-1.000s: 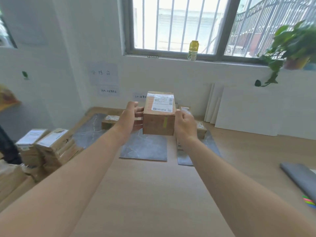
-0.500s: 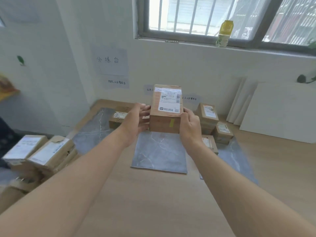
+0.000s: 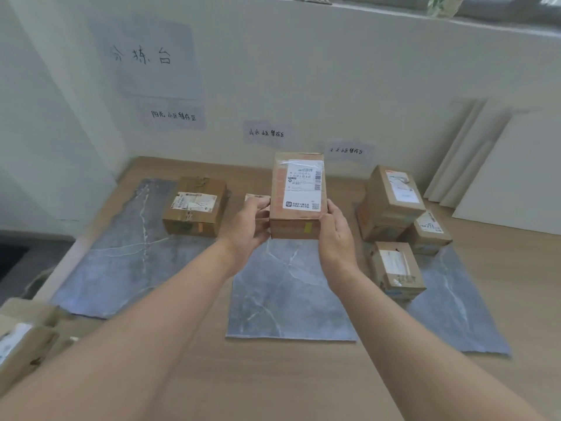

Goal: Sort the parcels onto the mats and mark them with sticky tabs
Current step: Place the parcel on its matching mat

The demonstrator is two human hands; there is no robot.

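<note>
I hold a brown cardboard parcel (image 3: 299,196) with a white shipping label and a yellow sticky tab on its near face. My left hand (image 3: 247,227) grips its left side and my right hand (image 3: 335,235) its right side. The parcel hangs over the far end of the middle grey marbled mat (image 3: 288,296). A small parcel (image 3: 256,198) peeks out behind my left hand. The left mat (image 3: 121,256) bears one parcel (image 3: 194,206) with an orange tab. On the right mat (image 3: 452,302) stand three parcels (image 3: 391,202).
Paper signs with handwriting hang on the wall above each mat. White boards (image 3: 498,165) lean on the wall at the right. More parcels (image 3: 24,341) are stacked at the lower left, off the wooden table's (image 3: 273,381) edge.
My view has tilted down and closer to the mats. Both hands have carried the parcel forward and lower, over the far part of the middle mat.
</note>
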